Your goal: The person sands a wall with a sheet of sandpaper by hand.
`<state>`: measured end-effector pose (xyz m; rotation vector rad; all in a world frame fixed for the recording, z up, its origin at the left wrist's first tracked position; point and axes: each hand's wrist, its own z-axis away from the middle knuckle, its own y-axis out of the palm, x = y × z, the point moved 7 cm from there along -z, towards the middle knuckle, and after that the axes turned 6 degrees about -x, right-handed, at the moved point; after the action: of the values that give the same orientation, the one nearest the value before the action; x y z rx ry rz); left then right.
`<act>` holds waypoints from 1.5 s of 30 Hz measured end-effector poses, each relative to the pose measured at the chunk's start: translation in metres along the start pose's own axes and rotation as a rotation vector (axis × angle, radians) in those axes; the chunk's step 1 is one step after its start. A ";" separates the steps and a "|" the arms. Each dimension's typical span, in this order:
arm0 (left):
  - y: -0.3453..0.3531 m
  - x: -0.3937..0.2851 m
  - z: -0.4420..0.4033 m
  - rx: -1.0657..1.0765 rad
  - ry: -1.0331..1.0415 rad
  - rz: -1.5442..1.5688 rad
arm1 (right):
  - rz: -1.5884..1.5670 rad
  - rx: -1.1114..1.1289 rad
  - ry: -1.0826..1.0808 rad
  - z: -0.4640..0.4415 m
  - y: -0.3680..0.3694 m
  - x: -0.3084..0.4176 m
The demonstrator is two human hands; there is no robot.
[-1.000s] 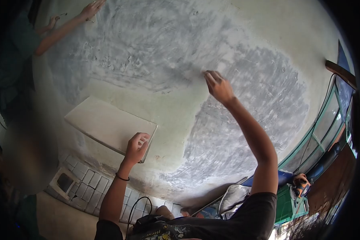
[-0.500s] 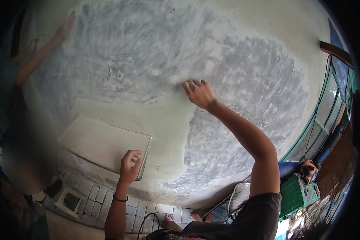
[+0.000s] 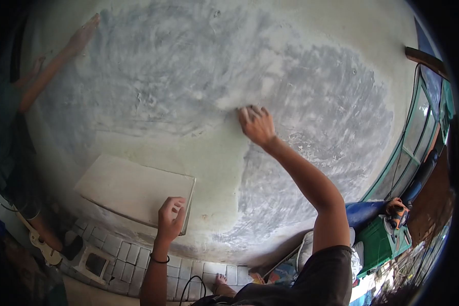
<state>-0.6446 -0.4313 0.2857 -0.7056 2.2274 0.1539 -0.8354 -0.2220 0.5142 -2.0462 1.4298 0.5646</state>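
Right hand (image 3: 257,126): fingers bent, bunched close together, tips at the wall (image 3: 362,25); cannot tell whether something is pinched beneath them.
Grey patch (image 3: 178,76): broad, streaky, smeared over the wall, whitish in places; spreads above the right hand and down to its right. Right fingertips at its lower middle, by the corner where the pale green area (image 3: 204,158) begins.
Right arm (image 3: 321,188): reaching up and inward, elbow bent; dark sleeve (image 3: 326,275) at the shoulder end.
Left hand (image 3: 172,217): lower down, fingers half curled, thumb standing apart from them; in front of the boxy ledge (image 3: 132,186) near its right end; contact cannot be told.
Left wrist: dark band (image 3: 159,259) around it.
Co-worker, far left: one raised hand (image 3: 82,40) at the upper left of the grey patch, blurred; touch unclear.
Underfoot: grey paving (image 3: 132,260), bare foot (image 3: 221,282) close to the wall base; hollow block (image 3: 95,262) beside the co-worker's dark shoe (image 3: 72,246).
Lower right: green crate (image 3: 380,242), orange-and-black tool (image 3: 397,212) on top.
Right edge: green-framed window (image 3: 400,163), curved by the lens.
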 end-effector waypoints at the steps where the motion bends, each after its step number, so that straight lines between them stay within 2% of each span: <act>1: -0.001 -0.003 0.000 -0.003 0.006 -0.004 | -0.063 0.120 -0.013 0.007 0.010 0.005; 2: 0.000 -0.004 0.001 0.001 0.010 -0.005 | -0.124 0.246 -0.020 0.014 0.015 0.010; 3: 0.002 -0.004 0.002 0.012 0.004 0.000 | -0.123 0.259 -0.016 0.016 0.014 0.004; 5: 0.001 -0.003 0.001 0.013 0.014 -0.008 | 0.055 -0.036 -0.056 -0.002 -0.002 -0.013; 6: 0.002 -0.002 0.002 0.016 0.003 -0.007 | 0.065 -0.034 0.049 -0.016 -0.013 -0.028; 8: 0.002 -0.001 0.001 0.014 0.008 -0.006 | -0.102 0.233 0.219 -0.024 -0.013 -0.035; 9: 0.001 0.000 -0.001 0.019 -0.004 -0.007 | -0.108 0.244 0.220 -0.013 -0.005 -0.027; 11: 0.001 -0.002 0.001 0.018 -0.004 0.005 | -0.075 0.155 0.053 0.011 -0.004 0.000; 14: 0.002 -0.003 0.001 0.030 -0.018 0.000 | -0.005 0.219 -0.022 0.010 0.000 -0.007; 15: 0.001 -0.003 -0.001 0.032 -0.007 -0.005 | 0.098 -0.027 -0.053 -0.001 -0.015 -0.015; 16: 0.001 -0.001 0.001 0.034 -0.008 0.000 | 0.099 -0.032 -0.050 -0.004 -0.016 -0.020; 18: 0.004 0.000 0.000 0.023 -0.007 0.004 | -0.002 0.022 0.152 -0.017 -0.022 -0.037; 20: 0.002 0.002 0.002 0.023 -0.020 0.014 | -0.056 -0.054 0.165 0.007 -0.007 -0.017; 22: 0.001 0.002 0.000 0.021 -0.020 0.010 | -0.093 0.042 0.005 0.038 0.014 0.021; 23: 0.002 0.001 0.002 0.028 -0.024 0.021 | -0.128 0.172 0.012 0.041 0.016 0.024; 26: 0.003 0.005 0.002 0.029 -0.023 0.026 | 0.031 0.037 0.019 0.017 0.002 -0.002; 27: 0.002 0.003 0.002 0.027 -0.050 0.041 | 0.021 0.125 0.179 -0.001 -0.004 -0.021; 28: 0.001 0.003 0.004 0.023 -0.054 0.029 | -0.064 0.179 0.236 -0.020 -0.018 -0.038; 32: 0.003 0.002 0.001 0.030 -0.018 0.027 | -0.091 0.057 0.214 0.009 0.008 -0.018; 34: 0.002 0.005 0.003 0.015 -0.035 0.018 | -0.095 0.079 0.070 0.038 0.017 0.017; 36: 0.002 0.004 0.003 0.022 -0.046 0.026 | -0.141 0.326 0.041 0.031 0.016 0.015; 37: 0.002 0.004 0.003 0.025 -0.060 0.024 | -0.138 0.329 0.049 0.021 0.010 0.008; 40: 0.006 0.003 0.000 0.024 -0.071 0.021 | 0.112 0.043 0.171 -0.027 -0.019 -0.044; 42: 0.002 0.004 0.001 0.022 -0.087 -0.003 | -0.022 0.204 0.234 -0.040 -0.020 -0.054; 43: 0.002 0.005 0.000 0.021 -0.083 0.016 | -0.040 0.212 0.232 -0.030 -0.011 -0.043; 45: 0.002 0.005 0.003 0.006 -0.075 0.041 | -0.070 0.019 0.214 0.003 0.004 -0.019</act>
<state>-0.6465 -0.4312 0.2799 -0.6408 2.1710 0.1903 -0.8460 -0.2075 0.5228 -2.1852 1.4687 0.3097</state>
